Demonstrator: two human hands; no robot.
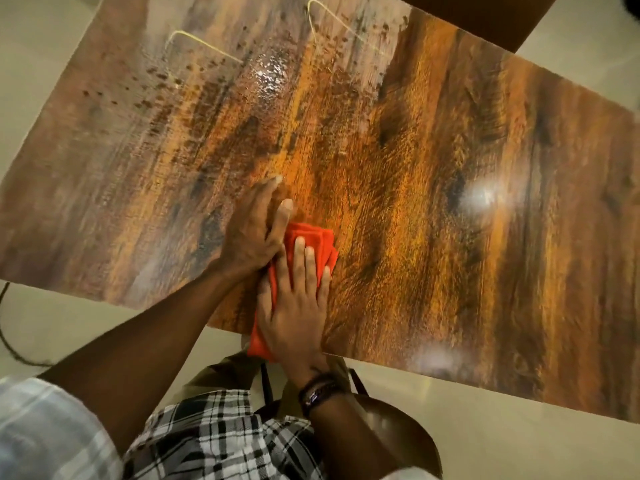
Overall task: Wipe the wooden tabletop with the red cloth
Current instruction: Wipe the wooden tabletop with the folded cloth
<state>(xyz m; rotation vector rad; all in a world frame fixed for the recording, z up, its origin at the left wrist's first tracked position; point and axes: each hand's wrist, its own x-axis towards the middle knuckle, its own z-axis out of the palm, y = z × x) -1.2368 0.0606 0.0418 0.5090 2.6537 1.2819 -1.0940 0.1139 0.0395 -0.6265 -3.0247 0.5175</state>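
The wooden tabletop (433, 161) fills most of the view, glossy with orange-brown grain. A folded red cloth (321, 238) lies near the table's near edge, one corner hanging over it. My right hand (298, 306) lies flat on top of the cloth, fingers spread, pressing it down. My left hand (254, 233) rests flat on the table just left of the cloth, fingers stretched forward, with one finger touching the cloth's upper left edge. A dark band sits on my right wrist.
Wet streaks and droplets (270, 72) cover the far left part of the table. A brown chair seat (394, 431) stands below the near edge by my legs. A dark cable (8, 327) lies on the pale floor at left. Another brown surface (485, 15) sits beyond the far edge.
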